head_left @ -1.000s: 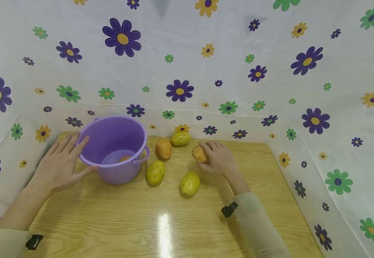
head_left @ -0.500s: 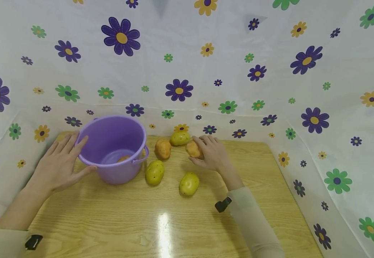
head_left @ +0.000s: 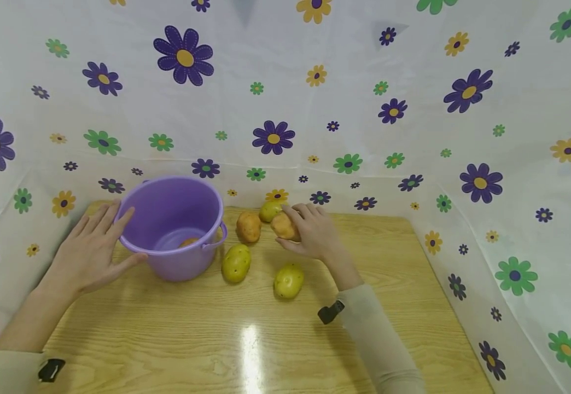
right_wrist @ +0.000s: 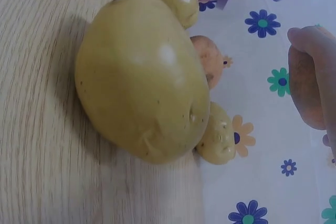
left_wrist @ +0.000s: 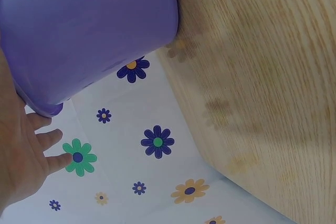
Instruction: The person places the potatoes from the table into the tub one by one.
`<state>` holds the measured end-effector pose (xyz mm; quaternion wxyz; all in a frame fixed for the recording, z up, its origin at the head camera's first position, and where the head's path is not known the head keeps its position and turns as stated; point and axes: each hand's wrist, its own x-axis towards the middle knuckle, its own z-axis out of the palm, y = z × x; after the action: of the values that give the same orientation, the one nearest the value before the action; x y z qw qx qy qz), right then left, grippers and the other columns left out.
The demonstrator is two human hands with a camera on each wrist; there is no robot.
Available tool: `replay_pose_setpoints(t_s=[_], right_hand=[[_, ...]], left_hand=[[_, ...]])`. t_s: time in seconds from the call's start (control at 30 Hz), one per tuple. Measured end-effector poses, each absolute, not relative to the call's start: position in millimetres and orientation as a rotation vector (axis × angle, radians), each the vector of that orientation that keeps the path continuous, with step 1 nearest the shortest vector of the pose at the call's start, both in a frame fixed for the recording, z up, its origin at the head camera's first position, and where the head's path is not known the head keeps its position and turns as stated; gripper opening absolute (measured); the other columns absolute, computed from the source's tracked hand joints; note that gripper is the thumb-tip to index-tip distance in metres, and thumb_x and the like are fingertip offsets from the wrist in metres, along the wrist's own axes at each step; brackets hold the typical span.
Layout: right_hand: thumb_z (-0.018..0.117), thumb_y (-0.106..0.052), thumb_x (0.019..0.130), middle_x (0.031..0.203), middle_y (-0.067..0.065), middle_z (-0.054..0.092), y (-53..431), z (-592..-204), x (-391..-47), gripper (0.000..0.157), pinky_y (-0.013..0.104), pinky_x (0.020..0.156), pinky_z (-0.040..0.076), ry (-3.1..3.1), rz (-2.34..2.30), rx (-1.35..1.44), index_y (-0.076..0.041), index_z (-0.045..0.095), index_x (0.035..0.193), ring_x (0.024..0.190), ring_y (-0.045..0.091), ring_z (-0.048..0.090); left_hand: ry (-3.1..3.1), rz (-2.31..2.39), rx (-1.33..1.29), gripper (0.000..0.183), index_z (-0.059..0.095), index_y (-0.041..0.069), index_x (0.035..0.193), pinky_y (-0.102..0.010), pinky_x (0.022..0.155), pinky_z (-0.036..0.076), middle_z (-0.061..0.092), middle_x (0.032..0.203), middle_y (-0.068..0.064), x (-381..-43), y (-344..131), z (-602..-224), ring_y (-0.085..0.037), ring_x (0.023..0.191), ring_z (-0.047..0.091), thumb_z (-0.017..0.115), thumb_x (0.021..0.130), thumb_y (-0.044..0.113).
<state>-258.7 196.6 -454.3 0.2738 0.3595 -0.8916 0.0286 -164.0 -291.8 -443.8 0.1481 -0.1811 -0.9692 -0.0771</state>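
Observation:
My right hand (head_left: 317,232) grips a tan potato (head_left: 285,226) above the table, thumb on its near side. In the right wrist view, that potato (right_wrist: 305,87) shows at the right edge against the thumb. My left hand (head_left: 91,249), its fingers straight, rests against the left rim of a purple bucket (head_left: 182,268). Inside the bucket lies a tan-orange thing (head_left: 188,242), partly seen. Right of the bucket are a tan potato (head_left: 249,227), a yellow potato (head_left: 237,263) and another yellow potato (head_left: 289,281). A third yellow potato (head_left: 269,211) is partly hidden behind the held one.
The wooden table (head_left: 207,339) meets a white cloth wall (head_left: 246,54) with printed flowers at the back and both sides. The bucket's handle (head_left: 216,241) hangs at its right side. Black straps sit at both sleeve cuffs.
My right hand has moved left with the tan potato, up to the front of the back yellow potato. The left hand and bucket have stayed in place.

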Motion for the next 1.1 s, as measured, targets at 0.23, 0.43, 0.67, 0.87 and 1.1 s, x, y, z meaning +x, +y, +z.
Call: replay_pose_setpoints(t_s=[0.23,0.43,0.67,0.87,1.1], right_hand=[[0.076,-0.065,0.081,0.122,0.01,0.07,181.2,-454.8,-258.4,0.083,0.042,0.091,0.061,-2.34,0.087,0.971,-0.013,0.061,0.144,0.106,0.029,0.07],[0.079,-0.063,0.079,0.124,0.009,0.07,167.3,-447.6,-256.3,0.084,0.04,0.09,0.06,-2.336,0.135,0.972,-0.014,0.06,0.145,0.109,0.028,0.069],[0.081,-0.062,0.077,0.124,0.01,0.071,151.4,-440.0,-254.9,0.084,0.041,0.088,0.062,-2.305,0.187,0.986,-0.013,0.062,0.143,0.107,0.029,0.07],[0.081,-0.063,0.077,0.123,0.007,0.072,137.8,-432.4,-255.2,0.084,0.039,0.089,0.062,-2.268,0.205,0.974,-0.015,0.062,0.143,0.107,0.026,0.07],[0.081,-0.064,0.077,0.123,0.006,0.072,120.5,-423.5,-254.6,0.083,0.038,0.092,0.062,-2.243,0.243,0.993,-0.016,0.063,0.142,0.107,0.024,0.071]], left_hand=[[-2.785,-0.228,-0.524,0.103,0.024,0.007,0.168,-0.07,0.131,0.015,0.017,0.176,-0.025,-163.7,-291.6,-444.6,-0.051,0.16,0.025,0.061,0.094,0.068],[-2.786,-0.231,-0.523,0.103,0.024,0.007,0.168,-0.069,0.132,0.015,0.017,0.176,-0.025,-163.3,-291.4,-443.8,-0.051,0.159,0.025,0.061,0.094,0.068],[-2.783,-0.226,-0.526,0.103,0.025,0.006,0.168,-0.068,0.132,0.014,0.017,0.176,-0.025,-163.8,-291.7,-444.2,-0.051,0.159,0.026,0.06,0.094,0.069],[-2.785,-0.231,-0.522,0.103,0.024,0.008,0.168,-0.068,0.132,0.014,0.014,0.177,-0.023,-164.0,-290.6,-445.0,-0.05,0.16,0.023,0.061,0.094,0.068],[-2.789,-0.238,-0.52,0.103,0.022,0.008,0.169,-0.066,0.133,0.011,0.01,0.178,-0.022,-162.4,-290.5,-444.1,-0.048,0.163,0.017,0.062,0.094,0.067]])
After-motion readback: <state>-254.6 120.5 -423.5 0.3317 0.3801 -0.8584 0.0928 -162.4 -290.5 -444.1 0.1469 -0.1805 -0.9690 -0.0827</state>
